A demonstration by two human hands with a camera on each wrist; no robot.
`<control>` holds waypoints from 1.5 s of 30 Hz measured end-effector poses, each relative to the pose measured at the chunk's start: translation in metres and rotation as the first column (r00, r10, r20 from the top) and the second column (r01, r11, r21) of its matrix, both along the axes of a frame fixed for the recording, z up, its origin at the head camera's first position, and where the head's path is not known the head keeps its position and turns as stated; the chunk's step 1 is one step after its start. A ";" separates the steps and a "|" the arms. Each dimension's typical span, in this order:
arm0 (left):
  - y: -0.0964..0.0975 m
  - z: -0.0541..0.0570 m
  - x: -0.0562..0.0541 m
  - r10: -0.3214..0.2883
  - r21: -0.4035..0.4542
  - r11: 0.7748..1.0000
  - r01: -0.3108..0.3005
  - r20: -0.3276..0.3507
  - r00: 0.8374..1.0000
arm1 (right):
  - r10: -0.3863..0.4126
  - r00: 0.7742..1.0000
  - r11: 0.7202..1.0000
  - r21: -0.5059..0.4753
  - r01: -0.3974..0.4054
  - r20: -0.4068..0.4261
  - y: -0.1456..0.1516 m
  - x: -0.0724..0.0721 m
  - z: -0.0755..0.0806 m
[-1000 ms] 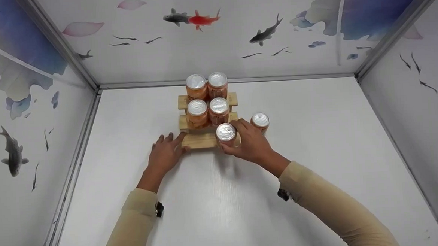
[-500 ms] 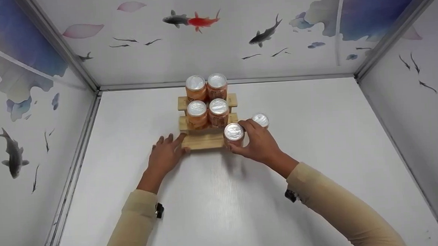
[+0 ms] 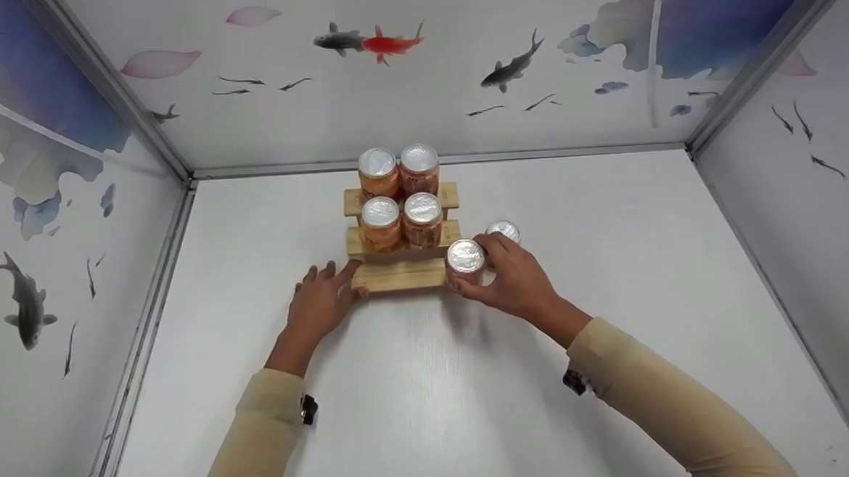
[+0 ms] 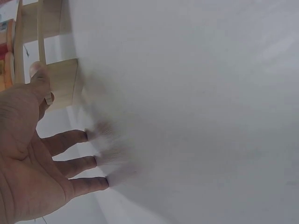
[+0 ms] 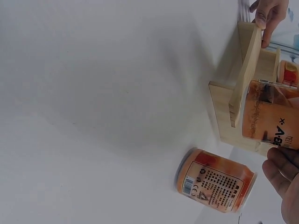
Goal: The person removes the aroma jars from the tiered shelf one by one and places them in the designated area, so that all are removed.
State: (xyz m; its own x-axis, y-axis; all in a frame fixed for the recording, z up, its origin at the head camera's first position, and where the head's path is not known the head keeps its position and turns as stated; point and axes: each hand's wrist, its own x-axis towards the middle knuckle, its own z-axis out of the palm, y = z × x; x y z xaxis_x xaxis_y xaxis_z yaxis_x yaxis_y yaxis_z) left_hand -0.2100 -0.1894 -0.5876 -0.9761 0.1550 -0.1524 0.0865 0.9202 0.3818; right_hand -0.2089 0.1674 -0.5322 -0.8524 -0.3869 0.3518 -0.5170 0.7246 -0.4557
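Note:
A three-step wooden rack (image 3: pixel 397 275) stands toward the back of the table. My left hand (image 3: pixel 317 302) pinches the left end of its lowest board between thumb and index finger; the other fingers spread down to the table in the left wrist view. My right hand (image 3: pixel 517 277) grips an orange can (image 3: pixel 465 258) with a silver lid, upright at the right end of that lowest board. Whether this can touches the board, I cannot tell. Another orange can (image 5: pixel 216 181) stands on the table just behind the right hand, partly hidden by it in the head view.
Two orange cans (image 3: pixel 382 226) stand side by side on the middle step, and two more cans (image 3: pixel 377 174) on the top step. White panels with painted fish enclose the table (image 3: pixel 418 399) at the back and both sides.
My right hand has moved the gripped can to the right along the lowest board to its right end, covering more of the can behind. The left hand has stayed in place.

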 end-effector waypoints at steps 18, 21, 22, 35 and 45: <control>0.000 0.001 0.000 -0.003 0.013 1.000 0.002 0.013 1.000 | -0.040 0.999 0.999 -0.002 0.040 0.035 0.024 -0.001 0.000; 0.000 0.002 0.001 -0.005 0.013 1.000 0.005 0.006 1.000 | -0.048 0.998 0.999 0.000 0.048 0.037 0.027 -0.001 -0.001; 0.000 0.003 0.001 -0.007 0.012 1.000 0.007 0.005 1.000 | -0.051 0.998 0.999 -0.001 0.051 0.035 0.028 0.000 -0.001; -0.001 0.004 0.002 -0.007 -0.009 1.000 0.007 0.018 1.000 | -0.051 0.995 0.998 -0.038 0.054 0.084 0.041 0.004 -0.001; 0.000 0.003 0.001 -0.004 -0.004 1.000 0.004 0.023 1.000 | -0.062 0.995 0.997 -0.031 0.064 0.072 0.053 0.003 -0.006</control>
